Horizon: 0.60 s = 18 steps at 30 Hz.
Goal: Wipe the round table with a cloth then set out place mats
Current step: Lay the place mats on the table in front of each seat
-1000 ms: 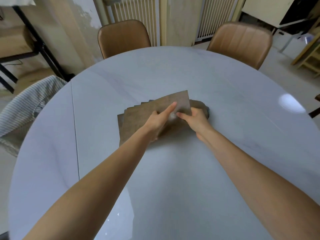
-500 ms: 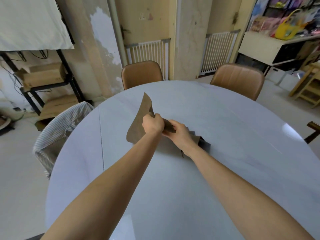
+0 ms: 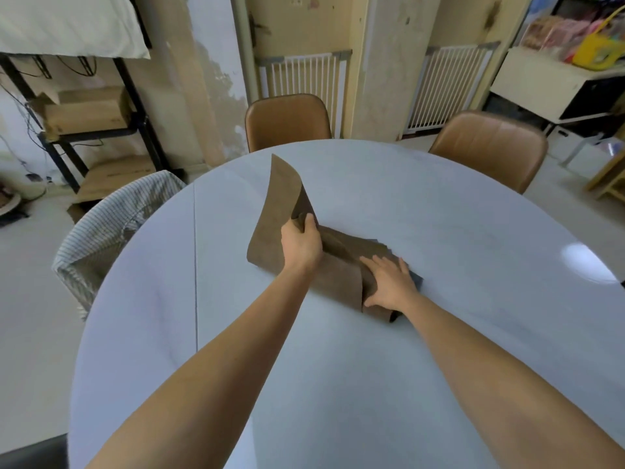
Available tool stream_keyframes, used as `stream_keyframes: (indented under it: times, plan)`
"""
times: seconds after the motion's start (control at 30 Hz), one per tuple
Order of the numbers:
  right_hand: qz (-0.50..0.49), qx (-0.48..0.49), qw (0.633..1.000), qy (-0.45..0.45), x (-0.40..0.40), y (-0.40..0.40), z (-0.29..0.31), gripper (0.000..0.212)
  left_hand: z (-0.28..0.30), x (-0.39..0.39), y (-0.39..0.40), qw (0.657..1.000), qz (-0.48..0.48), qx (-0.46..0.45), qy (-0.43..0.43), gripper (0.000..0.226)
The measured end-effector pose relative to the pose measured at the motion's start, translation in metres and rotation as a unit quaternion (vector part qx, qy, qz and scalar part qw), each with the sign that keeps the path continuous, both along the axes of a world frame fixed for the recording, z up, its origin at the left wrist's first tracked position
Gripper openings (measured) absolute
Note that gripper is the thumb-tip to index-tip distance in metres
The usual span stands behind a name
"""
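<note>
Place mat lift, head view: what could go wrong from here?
1. The left hand grips the top place mat by one edge; it curls and stands up, so it may flop or fold when moved.
2. The right hand lies flat on the stack of mats, whose edges are already fanned; pulling could drag lower mats along.
3. The round table looks glossy, so the stack may slide if the right hand lets up.
</note>
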State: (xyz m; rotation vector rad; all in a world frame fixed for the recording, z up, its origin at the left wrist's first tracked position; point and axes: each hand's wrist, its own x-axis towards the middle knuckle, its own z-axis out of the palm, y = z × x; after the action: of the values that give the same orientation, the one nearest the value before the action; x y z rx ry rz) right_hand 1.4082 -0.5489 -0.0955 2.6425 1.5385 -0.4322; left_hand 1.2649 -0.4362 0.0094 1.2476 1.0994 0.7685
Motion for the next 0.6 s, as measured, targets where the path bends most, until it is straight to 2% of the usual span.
stream_keyframes:
  times: [0.1, 0.17, 0.3, 0.33, 0.4, 0.47, 0.5, 0.57, 0.6]
  plan:
    - [-0.023, -0.035, 0.996, 0.081, 0.022, 0.004, -0.010, 0.103, -0.002, 0.009, -0.003, 0.999, -0.023, 0.020, -0.036, 0.020]
    - [-0.039, -0.026, 0.996, 0.071, 0.035, 0.005, -0.012, 0.101, 0.003, 0.020, -0.004, 0.998, -0.030, 0.024, -0.055, 0.021]
    - [-0.082, 0.097, 0.992, -0.003, 0.045, 0.008, 0.004, 0.084, 0.026, 0.043, -0.003, 0.993, -0.046, 0.047, -0.099, 0.022]
    - [-0.077, 0.141, 0.987, 0.008, 0.043, 0.009, 0.007, 0.076, 0.031, 0.049, -0.003, 0.992, -0.048, 0.052, -0.103, 0.019]
    - [-0.059, 0.203, 0.971, 0.111, 0.034, 0.007, 0.017, 0.062, 0.041, 0.061, -0.005, 0.992, -0.047, 0.048, -0.109, 0.016]
    - [-0.076, 0.216, 0.936, 0.266, 0.024, -0.006, 0.031, 0.052, 0.053, 0.072, -0.014, 0.991, -0.049, 0.039, -0.120, 0.015]
    - [-0.105, 0.225, 0.906, 0.343, 0.020, -0.012, 0.039, 0.047, 0.058, 0.076, -0.019, 0.990, -0.050, 0.036, -0.125, 0.015]
    - [-0.190, 0.288, 0.841, 0.418, 0.020, -0.019, 0.051, 0.030, 0.069, 0.084, -0.028, 0.989, -0.050, 0.028, -0.136, 0.015]
    - [-0.238, 0.334, 0.812, 0.416, 0.024, -0.026, 0.057, 0.018, 0.079, 0.088, -0.037, 0.987, -0.055, 0.021, -0.147, 0.017]
